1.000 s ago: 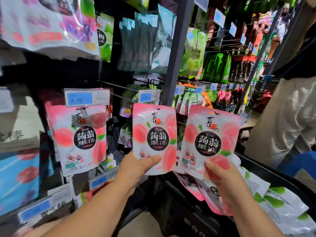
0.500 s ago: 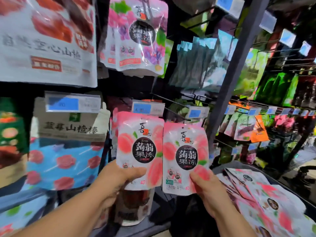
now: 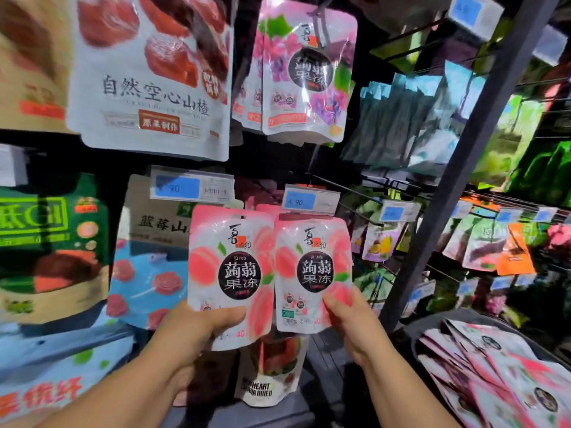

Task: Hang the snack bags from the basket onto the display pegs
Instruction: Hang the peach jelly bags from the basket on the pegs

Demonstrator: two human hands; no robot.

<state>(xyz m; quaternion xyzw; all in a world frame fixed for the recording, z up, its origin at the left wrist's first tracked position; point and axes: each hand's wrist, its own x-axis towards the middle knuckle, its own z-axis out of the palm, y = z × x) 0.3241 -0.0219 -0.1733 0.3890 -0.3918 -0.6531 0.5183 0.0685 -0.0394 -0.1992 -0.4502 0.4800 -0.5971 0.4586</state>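
Note:
Two pink peach jelly bags are held up side by side before the display wall. My left hand (image 3: pixel 197 327) grips the lower edge of the left bag (image 3: pixel 230 273), thumb across its front. My right hand (image 3: pixel 349 316) pinches the lower right corner of the right bag (image 3: pixel 312 273). Both bag tops sit just under the blue 4.90 price tag (image 3: pixel 310 200) on a peg; the peg tip is hidden behind them. The dark basket (image 3: pixel 432 324) at lower right holds several more pink bags (image 3: pixel 494 375).
Purple jelly bags (image 3: pixel 306 72) hang above, a large white hawthorn bag (image 3: pixel 151 75) at upper left. A blue rose-lollipop bag (image 3: pixel 145 273) hangs left of the peach bags. A dark upright post (image 3: pixel 457 168) divides the racks; bare wire pegs (image 3: pixel 349 193) project on the right.
Both hands have carried the two peach bags up and to the left, close together under the 4.90 tag. The view has swung left, and the person on the right is out of sight.

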